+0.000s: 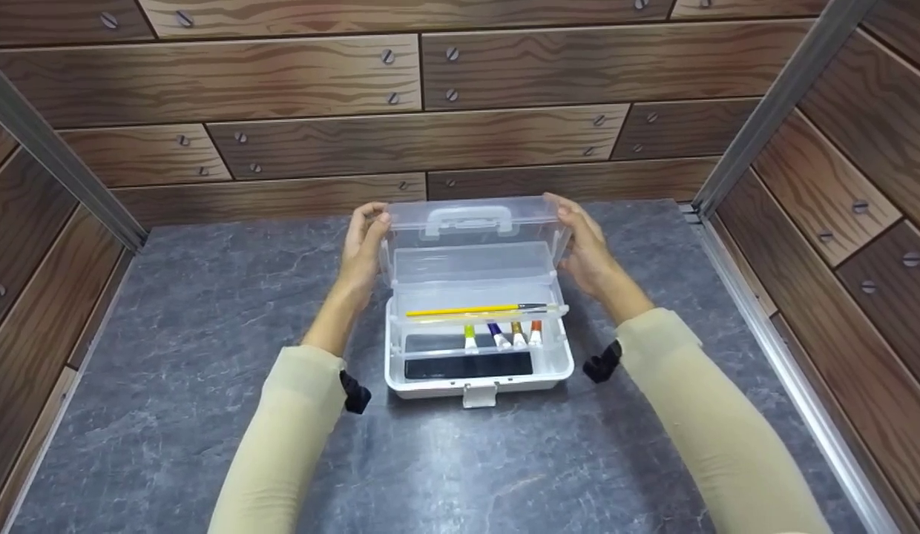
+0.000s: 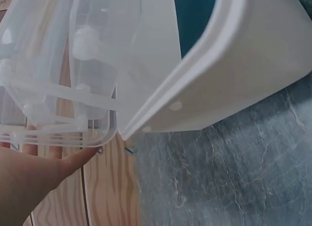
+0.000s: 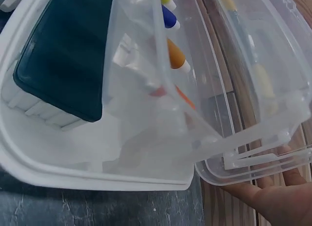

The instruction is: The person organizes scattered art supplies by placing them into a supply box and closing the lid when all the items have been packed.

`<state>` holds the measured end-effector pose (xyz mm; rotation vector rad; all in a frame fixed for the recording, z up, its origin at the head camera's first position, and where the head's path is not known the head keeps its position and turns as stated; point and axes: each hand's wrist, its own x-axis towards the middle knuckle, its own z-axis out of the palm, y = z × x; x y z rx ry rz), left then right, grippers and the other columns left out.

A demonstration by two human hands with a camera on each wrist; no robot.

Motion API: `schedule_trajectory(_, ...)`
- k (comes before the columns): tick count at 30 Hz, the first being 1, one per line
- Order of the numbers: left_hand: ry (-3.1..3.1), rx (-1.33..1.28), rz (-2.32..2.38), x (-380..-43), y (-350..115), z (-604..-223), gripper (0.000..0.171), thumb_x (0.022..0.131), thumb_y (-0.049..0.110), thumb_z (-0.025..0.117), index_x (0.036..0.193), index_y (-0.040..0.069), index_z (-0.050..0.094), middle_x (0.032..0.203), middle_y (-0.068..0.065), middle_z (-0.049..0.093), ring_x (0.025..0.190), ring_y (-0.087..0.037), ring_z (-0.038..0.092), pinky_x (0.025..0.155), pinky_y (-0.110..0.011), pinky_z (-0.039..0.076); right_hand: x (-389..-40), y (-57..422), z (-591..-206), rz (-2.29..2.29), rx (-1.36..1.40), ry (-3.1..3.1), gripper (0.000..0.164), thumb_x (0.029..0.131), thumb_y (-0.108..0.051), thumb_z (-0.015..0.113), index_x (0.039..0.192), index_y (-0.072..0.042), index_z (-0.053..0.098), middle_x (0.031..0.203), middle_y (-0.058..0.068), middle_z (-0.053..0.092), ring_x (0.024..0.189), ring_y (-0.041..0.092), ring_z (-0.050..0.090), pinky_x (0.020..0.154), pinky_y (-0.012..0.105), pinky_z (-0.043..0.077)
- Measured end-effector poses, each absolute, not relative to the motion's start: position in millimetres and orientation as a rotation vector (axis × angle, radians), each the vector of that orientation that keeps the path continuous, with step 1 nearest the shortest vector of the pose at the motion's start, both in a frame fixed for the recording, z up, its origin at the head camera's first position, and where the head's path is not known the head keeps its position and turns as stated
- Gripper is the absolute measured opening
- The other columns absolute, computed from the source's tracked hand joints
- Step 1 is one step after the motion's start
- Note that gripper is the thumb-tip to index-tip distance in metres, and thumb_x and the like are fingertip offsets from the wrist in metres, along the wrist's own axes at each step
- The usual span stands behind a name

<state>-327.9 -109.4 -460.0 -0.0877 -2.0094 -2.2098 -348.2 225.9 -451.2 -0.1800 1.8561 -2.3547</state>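
A white storage box (image 1: pixel 430 390) with a clear hinged lid (image 1: pixel 408 215) stands raised open on the table. My left hand (image 1: pixel 362 252) grips the lid's left edge, thumb on the near face and fingers behind. At the right edge, my right hand (image 1: pixel 590 256) holds the lid the same way. Clear fold-out trays (image 1: pixel 460 297) sit spread above the base. One carries a yellow paintbrush (image 1: pixel 460 310); small paint tubes (image 1: pixel 497 337) with green, blue, ochre and orange show in another. Inside the base lies a ribbed white case with a dark teal top (image 3: pixel 68 50).
A white carry handle (image 1: pixel 469 216) is on the lid, and a white latch (image 1: pixel 480 395) hangs at the box front. The grey marbled tabletop (image 1: pixel 208 311) is bounded by wood-patterned walls (image 1: pixel 319 148) and metal rails (image 1: pixel 786 378). Black wrist mounts (image 1: pixel 602 363) sit beside both sleeves.
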Motion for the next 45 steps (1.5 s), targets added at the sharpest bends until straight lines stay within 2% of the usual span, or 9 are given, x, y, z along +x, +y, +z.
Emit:
schedule_trajectory(7, -2.036, -0.236, -2.278, -319.8, -115.0, -464.6, 0.048, 0.099, 0.033, 0.049, 0.142, 0.011, 0.047, 0.137, -0.012, 0.052, 0.128, -0.028, 0.048, 0.103, -0.052, 0.045, -340.6, 229.4, -456.8, -2.383, -0.25, 1.887, 0.054, 0.095, -0.029, 0.051, 0.148, -0.015, 0.046, 0.128, 0.006, 0.06, 0.12, 0.031, 0.055, 0.091, 0.047, 0.05)
schedule_trajectory(15, -2.077, -0.356, -2.272, -309.6, -121.5, -466.9, 0.048, 0.093, 0.028, 0.053, 0.136, 0.005, 0.05, 0.126, -0.01, 0.055, 0.119, -0.03, 0.05, 0.104, -0.06, 0.041, -330.4, 232.4, -464.1, -2.392, -0.378, 1.916, 0.057, 0.091, -0.022, 0.051, 0.146, -0.009, 0.046, 0.126, 0.006, 0.057, 0.108, 0.023, 0.06, 0.091, 0.052, 0.05)
schedule_trajectory(18, -2.042, -0.406, -2.271, -304.9, -121.8, -468.3, 0.049, 0.09, 0.026, 0.056, 0.134, 0.004, 0.051, 0.123, -0.009, 0.058, 0.114, -0.03, 0.053, 0.101, -0.057, 0.045, -325.0, 233.5, -466.7, -2.417, -0.416, 1.919, 0.058, 0.087, -0.019, 0.052, 0.144, -0.007, 0.047, 0.125, 0.009, 0.055, 0.105, 0.023, 0.06, 0.089, 0.049, 0.052)
schedule_trajectory(22, -2.004, -0.463, -2.275, -296.9, -122.1, -471.2, 0.05, 0.089, 0.021, 0.057, 0.135, 0.002, 0.051, 0.119, -0.009, 0.06, 0.108, -0.023, 0.056, 0.096, -0.041, 0.05, -316.0, 234.2, -470.2, -2.436, -0.487, 1.919, 0.056, 0.084, -0.014, 0.051, 0.14, -0.007, 0.049, 0.125, 0.011, 0.054, 0.103, 0.022, 0.061, 0.087, 0.042, 0.055)
schedule_trajectory(26, -2.011, -0.512, -2.26, -291.2, -122.4, -474.3, 0.049, 0.089, 0.018, 0.06, 0.134, 0.002, 0.05, 0.123, -0.009, 0.058, 0.11, -0.022, 0.056, 0.095, -0.036, 0.051, -308.8, 235.8, -474.9, -2.45, -0.591, 1.908, 0.051, 0.085, -0.011, 0.053, 0.136, -0.007, 0.051, 0.135, 0.012, 0.055, 0.109, 0.023, 0.061, 0.092, 0.038, 0.056)
schedule_trajectory(29, -2.037, -0.549, -2.244, -288.0, -123.3, -476.1, 0.048, 0.089, 0.015, 0.063, 0.132, 0.002, 0.049, 0.13, -0.011, 0.054, 0.115, -0.025, 0.055, 0.096, -0.04, 0.052, -303.4, 238.0, -478.5, -2.444, -0.676, 1.921, 0.048, 0.087, -0.008, 0.054, 0.134, -0.005, 0.05, 0.141, 0.015, 0.053, 0.118, 0.026, 0.058, 0.097, 0.037, 0.054)
schedule_trajectory(33, -2.084, -0.611, -2.183, -283.0, -124.2, -477.8, 0.047, 0.087, 0.012, 0.066, 0.128, -0.001, 0.048, 0.138, -0.016, 0.049, 0.126, -0.027, 0.047, 0.104, -0.045, 0.047, -296.4, 240.8, -483.0, -2.402, -0.765, 2.007, 0.046, 0.085, -0.004, 0.055, 0.13, 0.0, 0.05, 0.143, 0.016, 0.053, 0.128, 0.031, 0.052, 0.098, 0.037, 0.054)
schedule_trajectory(38, -2.107, -0.691, -2.101, -276.3, -125.2, -481.3, 0.047, 0.082, 0.007, 0.072, 0.122, -0.004, 0.05, 0.139, -0.018, 0.049, 0.134, -0.027, 0.041, 0.11, -0.051, 0.041, -288.5, 243.6, -490.7, -2.363, -0.862, 2.087, 0.044, 0.082, 0.002, 0.057, 0.126, 0.008, 0.049, 0.143, 0.015, 0.054, 0.136, 0.032, 0.045, 0.107, 0.037, 0.047)
schedule_trajectory(45, -2.196, -0.731, -1.965, -262.9, -128.2, -488.4, 0.046, 0.079, 0.012, 0.08, 0.116, 0.006, 0.054, 0.139, -0.01, 0.051, 0.139, -0.026, 0.039, 0.111, -0.062, 0.034, -274.2, 243.9, -499.7, -2.369, -0.948, 2.061, 0.044, 0.08, 0.005, 0.064, 0.12, 0.01, 0.048, 0.145, 0.024, 0.048, 0.14, 0.03, 0.041, 0.111, 0.038, 0.042)
